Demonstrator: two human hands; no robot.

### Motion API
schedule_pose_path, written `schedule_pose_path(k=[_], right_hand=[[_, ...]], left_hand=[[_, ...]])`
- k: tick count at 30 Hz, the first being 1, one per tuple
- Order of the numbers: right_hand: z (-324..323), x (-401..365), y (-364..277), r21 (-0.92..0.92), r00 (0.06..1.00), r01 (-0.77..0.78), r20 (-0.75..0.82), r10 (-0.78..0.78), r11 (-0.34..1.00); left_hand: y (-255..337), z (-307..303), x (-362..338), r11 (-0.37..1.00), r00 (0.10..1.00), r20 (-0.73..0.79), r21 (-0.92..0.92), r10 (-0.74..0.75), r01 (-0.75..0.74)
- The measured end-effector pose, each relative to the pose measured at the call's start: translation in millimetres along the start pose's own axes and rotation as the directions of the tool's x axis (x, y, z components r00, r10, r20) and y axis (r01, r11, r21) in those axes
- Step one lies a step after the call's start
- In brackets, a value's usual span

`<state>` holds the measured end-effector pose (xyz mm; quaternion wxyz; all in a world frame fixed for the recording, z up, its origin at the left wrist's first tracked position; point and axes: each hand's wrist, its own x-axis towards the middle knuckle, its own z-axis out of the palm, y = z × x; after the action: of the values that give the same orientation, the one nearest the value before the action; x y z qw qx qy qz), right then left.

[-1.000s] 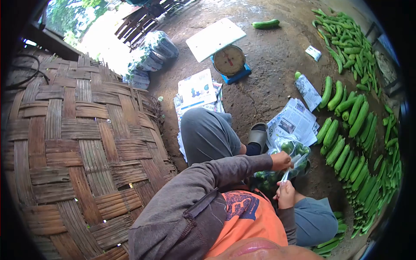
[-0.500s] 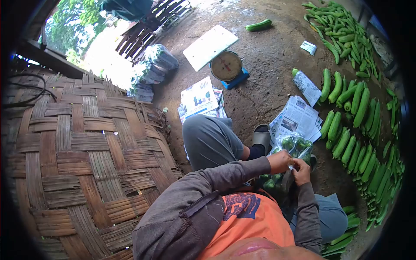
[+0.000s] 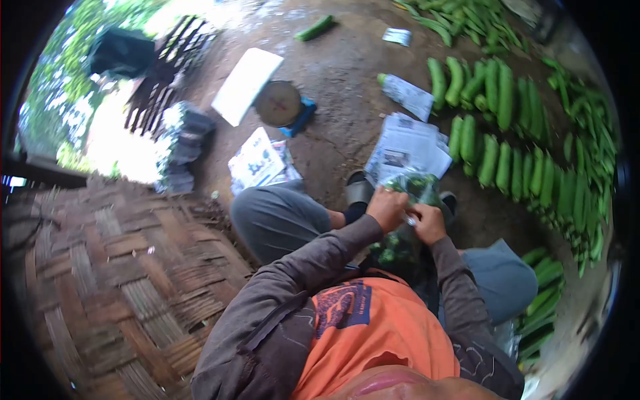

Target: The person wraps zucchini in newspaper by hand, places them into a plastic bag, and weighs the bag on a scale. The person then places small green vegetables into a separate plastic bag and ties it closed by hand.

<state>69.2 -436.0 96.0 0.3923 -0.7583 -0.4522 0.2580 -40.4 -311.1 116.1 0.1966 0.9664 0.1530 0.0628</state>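
Observation:
Between my legs is a clear plastic bag [image 3: 421, 187] with green vegetables inside. My left hand [image 3: 389, 209] is closed on the gathered plastic at the bag's near side. Close beside it on the right, my right hand [image 3: 428, 223] is closed on the same gathered plastic, its fingers pinched near a small whitish bit. More green vegetables [image 3: 390, 250] show below my hands, partly hidden by my wrists. A stack of newspaper sheets [image 3: 408, 150] lies on the ground just beyond the bag.
Rows of long green gourds [image 3: 505, 167] lie at the right. A round-dial scale [image 3: 280, 105] with a blue base and a white board [image 3: 248, 87] stand ahead. Printed papers [image 3: 257, 160] lie near my left knee, a woven bamboo panel [image 3: 133, 287] at the left.
The view has turned, so the surroundings appear shifted to the left, and the picture is a little blurred. Both hands still hold the bag's gathered plastic, slightly farther apart.

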Motion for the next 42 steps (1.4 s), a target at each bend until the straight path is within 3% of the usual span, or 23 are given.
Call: schedule_pose_path(k=[3,5,6,8,10,11,12,14,15,17,24,29,32,33,34,35,36,37,38,39,41,42], right_hand=[[-7.8,2.6,3.6,0.145,0.997,-0.078,0.022,0.076,0.986],[-3.8,6.5,11.2,0.147,0.997,-0.072,0.015,0.07,0.986],[-20.8,10.5,-10.3,0.074,0.971,-0.183,0.172,0.168,0.98],[-7.8,12.3,20.5,0.15,0.983,0.04,0.17,-0.065,0.988],[-8.2,18.1,33.1,0.187,0.943,0.056,0.312,-0.113,0.981],[-20.7,21.9,14.3,0.246,0.849,-0.306,0.507,0.147,0.919],[-21.9,24.0,12.7,0.238,0.841,-0.318,0.519,0.157,0.918],[-32.8,27.8,-8.4,0.068,0.872,-0.176,0.474,0.124,0.982],[-28.3,29.7,-6.5,-0.068,0.899,-0.016,0.436,0.044,0.998],[-20.2,34.7,-3.1,-0.352,0.904,0.286,0.407,-0.13,0.891],[-24.5,54.8,-13.4,-0.469,0.806,0.417,0.587,-0.078,0.778],[-18.1,51.6,10.1,-0.401,0.86,0.367,0.491,-0.141,0.84],[-19.7,48.8,11.1,-0.358,0.899,0.283,0.423,-0.116,0.89],[-31.5,47.1,4.1,-0.267,0.901,0.118,0.434,0.01,0.957],[-34.8,44.5,11.2,0.003,0.967,0.014,0.254,-0.014,1.0],[-38.8,40.0,26.0,0.291,0.997,-0.04,0.071,0.02,0.956],[-41.3,35.9,43.3,0.557,0.99,-0.035,-0.094,0.105,0.83],[-34.0,32.8,72.1,0.594,0.923,0.015,-0.317,0.218,0.804],[-19.5,31.8,109.9,0.614,0.794,0.078,-0.515,0.324,0.785],[-8.8,32.5,134.7,0.616,0.607,0.152,-0.675,0.419,0.773],[52.5,8.3,162.6,0.868,0.649,-0.104,-0.312,0.694,0.486],[83.3,12.5,132.7,0.656,0.557,-0.213,-0.528,0.642,0.724]], left_hand=[[-3.6,15.0,3.1,0.996,0.993,-0.086,-0.007,0.086,-0.086],[-1.9,17.5,-4.3,0.99,0.981,-0.135,-0.013,0.136,-0.139],[-3.8,20.3,-6.3,0.988,0.98,-0.146,-0.042,0.138,-0.145],[-7.9,21.4,-10.2,0.983,0.976,-0.121,-0.017,0.178,-0.182],[-8.9,19.9,-11.6,0.973,0.962,-0.161,-0.033,0.219,-0.227],[-10.5,22.2,-13.1,0.976,0.964,-0.167,-0.026,0.209,-0.216],[-11.9,22.1,-15.2,0.975,0.964,-0.156,-0.024,0.214,-0.221],[-13.5,21.6,-15.6,0.973,0.963,-0.147,-0.018,0.227,-0.232],[-12.2,23.0,-15.2,0.973,0.959,-0.178,-0.021,0.221,-0.228],[-7.8,19.2,-14.6,0.975,0.964,-0.163,-0.038,0.212,-0.22],[10.4,10.3,-32.2,0.988,0.988,0.018,-0.014,0.151,-0.151],[15.1,12.9,-56.7,0.984,0.983,0.068,-0.05,0.173,-0.17],[22.6,2.7,-56.6,0.997,0.997,0.047,-0.059,0.055,-0.052],[24.2,-5.1,-57.5,0.998,0.996,0.072,-0.041,0.043,-0.04],[26.5,-12.0,-56.6,0.991,0.999,0.027,-0.128,0.037,-0.033],[31.3,-20.4,-56.4,0.976,1.0,-0.014,-0.215,0.025,-0.028],[35.1,-25.5,-57.4,0.953,0.998,-0.056,-0.3,0.008,-0.025],[36.3,-26.3,-54.1,0.946,1.0,0.006,-0.324,-0.014,0.015],[37.1,-19.8,-50.4,0.96,0.998,0.009,-0.274,-0.058,0.059],[36.9,-6.8,-45.9,0.97,0.995,0.007,-0.224,-0.096,0.095],[38.4,13.8,-34.2,0.974,0.981,0.047,-0.121,-0.188,0.192],[35.0,20.8,-30.2,0.986,0.987,0.032,-0.036,-0.16,0.161]])
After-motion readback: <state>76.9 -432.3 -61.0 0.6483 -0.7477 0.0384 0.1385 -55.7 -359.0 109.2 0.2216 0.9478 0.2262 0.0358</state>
